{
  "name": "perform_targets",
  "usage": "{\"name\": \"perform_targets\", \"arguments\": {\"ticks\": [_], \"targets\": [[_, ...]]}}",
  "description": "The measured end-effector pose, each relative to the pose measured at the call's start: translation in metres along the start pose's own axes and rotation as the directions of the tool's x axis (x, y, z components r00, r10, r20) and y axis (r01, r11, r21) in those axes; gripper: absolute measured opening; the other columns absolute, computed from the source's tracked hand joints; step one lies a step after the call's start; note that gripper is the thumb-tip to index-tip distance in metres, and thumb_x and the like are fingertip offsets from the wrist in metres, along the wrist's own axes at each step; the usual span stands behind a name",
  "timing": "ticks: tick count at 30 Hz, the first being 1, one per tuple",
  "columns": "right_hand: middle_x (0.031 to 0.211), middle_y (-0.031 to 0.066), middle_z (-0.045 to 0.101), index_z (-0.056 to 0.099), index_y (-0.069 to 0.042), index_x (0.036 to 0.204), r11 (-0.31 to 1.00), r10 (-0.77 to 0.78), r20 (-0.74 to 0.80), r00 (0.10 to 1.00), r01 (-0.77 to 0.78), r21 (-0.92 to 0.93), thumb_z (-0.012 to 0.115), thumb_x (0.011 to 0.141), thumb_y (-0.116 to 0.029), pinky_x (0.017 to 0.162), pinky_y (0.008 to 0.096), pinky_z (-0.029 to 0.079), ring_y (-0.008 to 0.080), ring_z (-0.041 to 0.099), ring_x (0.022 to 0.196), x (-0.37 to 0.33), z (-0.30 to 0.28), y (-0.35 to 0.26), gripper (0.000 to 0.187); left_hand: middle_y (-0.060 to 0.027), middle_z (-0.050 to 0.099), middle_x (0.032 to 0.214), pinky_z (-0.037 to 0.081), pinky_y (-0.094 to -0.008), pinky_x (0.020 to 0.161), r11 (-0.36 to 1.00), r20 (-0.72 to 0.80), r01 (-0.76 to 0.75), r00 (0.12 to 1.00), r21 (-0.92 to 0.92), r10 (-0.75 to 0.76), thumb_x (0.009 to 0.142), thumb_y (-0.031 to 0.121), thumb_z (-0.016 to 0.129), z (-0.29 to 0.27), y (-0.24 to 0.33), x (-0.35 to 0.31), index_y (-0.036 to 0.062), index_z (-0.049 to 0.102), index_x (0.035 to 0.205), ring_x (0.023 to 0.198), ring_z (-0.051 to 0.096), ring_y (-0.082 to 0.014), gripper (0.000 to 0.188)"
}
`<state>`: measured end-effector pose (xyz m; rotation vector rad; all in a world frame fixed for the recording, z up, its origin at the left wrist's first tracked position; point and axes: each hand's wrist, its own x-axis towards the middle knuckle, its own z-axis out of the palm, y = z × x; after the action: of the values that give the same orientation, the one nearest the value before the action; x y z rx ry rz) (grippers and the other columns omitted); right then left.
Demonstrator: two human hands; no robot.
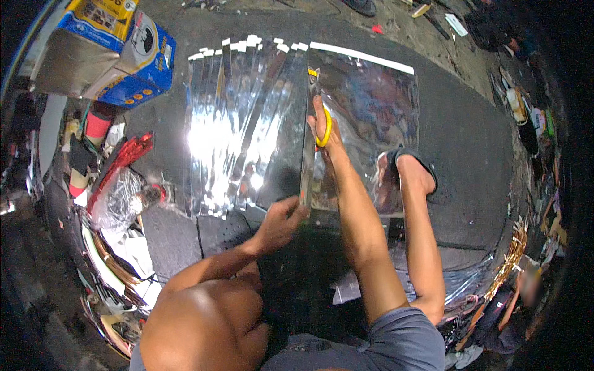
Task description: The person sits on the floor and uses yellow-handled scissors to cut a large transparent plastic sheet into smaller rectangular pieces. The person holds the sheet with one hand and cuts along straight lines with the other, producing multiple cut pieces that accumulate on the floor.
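My left hand (281, 222) is closed, its fingertips gripping the near end of a long, narrow straightedge (305, 176). Farther along the same edge, my right hand (328, 135) is wrapped around a tool with a yellow loop handle (325, 117), apparently scissors; their blades cannot be made out. To the left of the straightedge lie several long, shiny film strips (238, 117) with white tips, partly overlapping. On its right is a wide, glossy, dark see-through sheet (371, 111) with a white band along its far edge. My sandalled foot (413, 173) rests on the sheet's right side.
A blue and yellow box (139, 62) stands at the far left. Near it lie red foil (127, 154), crumpled clear plastic (120, 198) and a striped red object (98, 123). Dark mats (461, 136) cover the floor. Gold tinsel (510, 260) and another person (504, 321) are at lower right.
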<state>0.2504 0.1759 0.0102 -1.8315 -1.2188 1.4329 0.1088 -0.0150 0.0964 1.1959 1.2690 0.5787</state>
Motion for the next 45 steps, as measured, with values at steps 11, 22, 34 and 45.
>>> {"name": "perform_targets", "arguments": {"ticks": [11,22,34,45], "targets": [[0.132,0.0269,0.042,0.041,-0.001,0.134,0.989,-0.102,-0.11,0.989,0.112,0.098,0.033,0.076,-0.079,0.099,0.0446,0.032,0.035,0.039,0.124,0.109,-0.021,-0.062,0.097,-0.0091,0.055,0.071,0.043,-0.0312,0.068,0.994,0.047,0.105,0.993,-0.023,-0.104,0.092,0.022,0.049,-0.018,0.032,-0.023,-0.0033,0.056,0.086,0.072,0.048,-0.0119,0.027],[0.049,0.0093,0.045,0.046,-0.002,0.062,0.971,0.057,-0.025,0.998,-0.05,0.233,0.034,0.073,-0.081,0.036,0.0345,0.046,0.0202,0.048,0.035,0.117,-0.03,-0.066,0.082,-0.0128,0.057,0.068,0.043,-0.0377,0.063,0.982,-0.105,0.142,0.986,0.122,-0.129,0.091,0.026,0.049,-0.049,-0.039,-0.012,0.0001,0.06,0.084,0.065,0.053,-0.0195,0.029],[0.043,0.0076,0.043,0.048,-0.003,0.062,0.791,0.166,0.209,0.964,-0.256,0.556,0.029,0.076,-0.08,0.033,0.0323,0.043,0.0198,0.045,0.032,-0.14,-0.039,0.059,0.081,-0.0157,0.061,0.081,0.048,-0.0413,0.063,0.619,0.205,-0.497,0.852,0.609,0.482,0.08,0.025,0.063,0.019,-0.109,0.07,0.0051,0.059,0.094,0.073,0.059,-0.0335,0.025],[0.05,0.0045,0.048,0.051,-0.003,0.073,0.692,0.488,0.424,0.763,-0.634,0.344,0.032,0.075,-0.08,0.039,0.0285,0.045,0.0172,0.053,0.04,-0.347,-0.016,0.098,0.08,-0.0019,0.059,0.062,0.042,-0.0236,0.05,0.898,-0.108,0.31,0.928,-0.311,-0.358,0.078,0.008,0.063,0.036,-0.068,0.083,0.0027,0.064,0.071,0.053,0.052,-0.0089,0.009]]}}
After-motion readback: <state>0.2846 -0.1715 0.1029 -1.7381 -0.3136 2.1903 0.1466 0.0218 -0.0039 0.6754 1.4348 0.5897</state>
